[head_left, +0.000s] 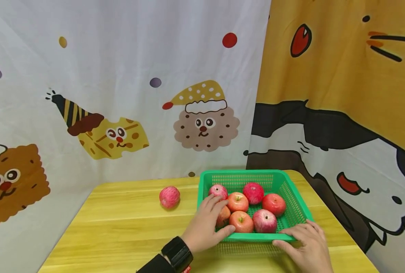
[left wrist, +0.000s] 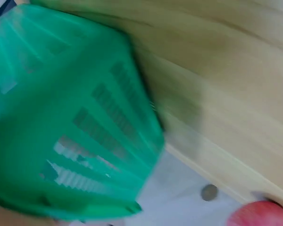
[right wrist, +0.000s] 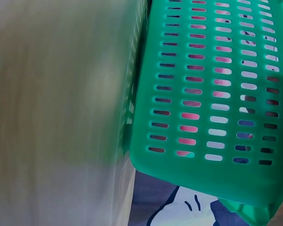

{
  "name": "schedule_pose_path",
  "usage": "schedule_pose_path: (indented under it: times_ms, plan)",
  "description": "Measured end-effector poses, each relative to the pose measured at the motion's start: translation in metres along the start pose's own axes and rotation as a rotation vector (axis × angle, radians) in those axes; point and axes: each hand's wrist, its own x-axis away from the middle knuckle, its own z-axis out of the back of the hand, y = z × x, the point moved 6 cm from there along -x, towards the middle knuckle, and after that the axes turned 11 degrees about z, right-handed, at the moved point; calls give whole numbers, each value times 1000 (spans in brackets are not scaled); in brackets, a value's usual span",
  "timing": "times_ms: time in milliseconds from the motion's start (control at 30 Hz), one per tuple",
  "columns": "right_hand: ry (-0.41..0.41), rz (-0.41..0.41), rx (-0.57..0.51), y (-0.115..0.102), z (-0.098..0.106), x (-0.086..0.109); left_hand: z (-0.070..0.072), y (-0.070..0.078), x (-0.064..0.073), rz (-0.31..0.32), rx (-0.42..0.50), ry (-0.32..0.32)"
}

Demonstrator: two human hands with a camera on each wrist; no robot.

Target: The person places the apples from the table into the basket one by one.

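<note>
A green plastic basket point(head_left: 243, 237) with slotted walls holds several red apples point(head_left: 265, 221). My left hand point(head_left: 205, 223) lies over its front left corner, fingers extended above the apples and thumb by the front rim. Whether it touches the rim or an apple I cannot tell. My right hand point(head_left: 306, 246) grips the front right corner, with the thumb outside and the fingers over the rim. The right wrist view shows the basket's slotted outer wall point(right wrist: 205, 96) close up. In the left wrist view the basket point(left wrist: 52, 103) is blurred.
One more apple point(head_left: 169, 197) lies on the wooden table point(head_left: 130, 223), left of the basket. Printed curtains point(head_left: 127, 45) hang behind the table and along its right side. A black band point(head_left: 177, 253) is around the left wrist.
</note>
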Motion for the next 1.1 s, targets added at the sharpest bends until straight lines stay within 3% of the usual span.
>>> schedule_pose_path:
  times_ms: [100,300,367,433,533,667,867,1100]
  plan:
    - [1,-11,3,-1,-1,1,13,-20,-2,39,41,60]
    - [-5,-29,0,0,0,0,54,-79,-22,141,-132,270]
    - [-7,-32,-1,0,0,0,64,-99,-28,197,-174,308]
    - [-9,-30,4,0,0,0,68,-117,-32,251,-203,305]
    - [-10,-27,8,0,-1,1,65,-137,-34,313,-226,268]
    - [-10,-35,0,-1,-2,1,54,-152,-32,362,-255,225]
    - [-8,-38,1,-2,-2,0,37,-163,-26,412,-247,160]
    - [-10,-34,-2,-1,-2,-1,31,-169,-23,415,-241,170]
